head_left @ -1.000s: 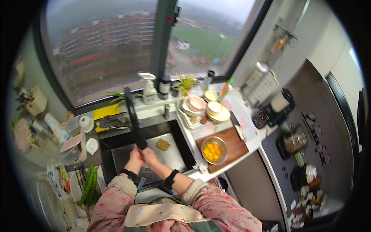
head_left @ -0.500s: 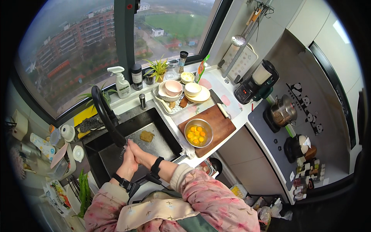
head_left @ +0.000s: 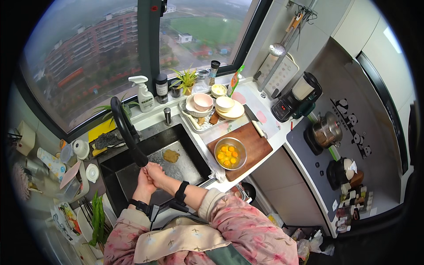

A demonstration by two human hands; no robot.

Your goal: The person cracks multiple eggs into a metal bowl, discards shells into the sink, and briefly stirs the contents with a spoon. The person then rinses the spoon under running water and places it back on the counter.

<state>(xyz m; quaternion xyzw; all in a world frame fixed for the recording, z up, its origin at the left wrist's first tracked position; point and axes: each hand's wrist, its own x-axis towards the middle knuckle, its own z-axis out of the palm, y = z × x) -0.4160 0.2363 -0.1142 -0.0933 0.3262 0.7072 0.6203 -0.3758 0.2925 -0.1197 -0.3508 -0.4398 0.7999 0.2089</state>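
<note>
My left hand (head_left: 144,185) and my right hand (head_left: 156,173) are pressed together below the black faucet (head_left: 125,128), over the dark sink (head_left: 126,179). The right hand's fingers fold over the left hand; most of the left fingers are hidden beneath them. I see no object between the palms. Beyond the hands, a crumpled yellow-brown piece, sponge-like, (head_left: 171,155) lies on the wet sink floor. To the right, a metal bowl (head_left: 244,160) with several egg yolks (head_left: 227,154) stands on a wooden cutting board (head_left: 258,149).
A knife handle (head_left: 258,128) lies by the board. Behind it, a draining tray (head_left: 197,125) carries bowls and plates. A spray bottle (head_left: 145,100) stands at the window. Long green peppers (head_left: 96,223) lie at left. A blender (head_left: 295,97) and a pot (head_left: 327,131) are at right.
My hands have stayed together by the faucet, and the right fingers are now curled more over the left hand. The whole view has shifted slightly.
</note>
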